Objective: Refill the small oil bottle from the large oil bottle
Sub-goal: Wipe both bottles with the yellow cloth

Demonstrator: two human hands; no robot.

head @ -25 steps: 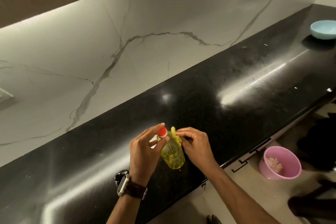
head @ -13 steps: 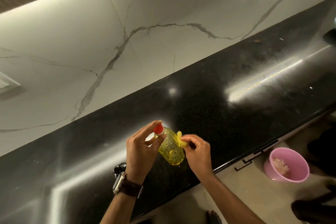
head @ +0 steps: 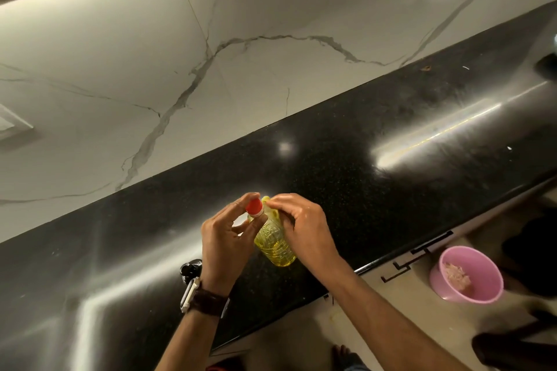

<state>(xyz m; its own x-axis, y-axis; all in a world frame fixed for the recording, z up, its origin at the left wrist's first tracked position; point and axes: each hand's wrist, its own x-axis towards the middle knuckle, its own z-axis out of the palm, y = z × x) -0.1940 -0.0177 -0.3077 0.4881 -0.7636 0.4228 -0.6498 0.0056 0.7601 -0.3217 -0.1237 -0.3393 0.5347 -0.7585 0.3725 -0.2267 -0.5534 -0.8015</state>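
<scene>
left hand (head: 224, 238) pinches the red cap (head: 254, 208) of the oil bottle (head: 275, 241); right hand (head: 304, 227) grips its yellow handle above the table (head: 391, 190).

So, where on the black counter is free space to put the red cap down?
The black stone counter lies bare between the yellow oil bottle and the marble wall, also rightward. It is crowded only near both hands and the dark object beside the left wrist.

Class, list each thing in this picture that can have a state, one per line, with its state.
oil bottle: tilted, holds yellow oil
red cap: on the bottle's neck
left hand: fingers pinch the red cap
right hand: fingers curled on the bottle's yellow handle
pink tub: on the floor, something pale inside
</scene>
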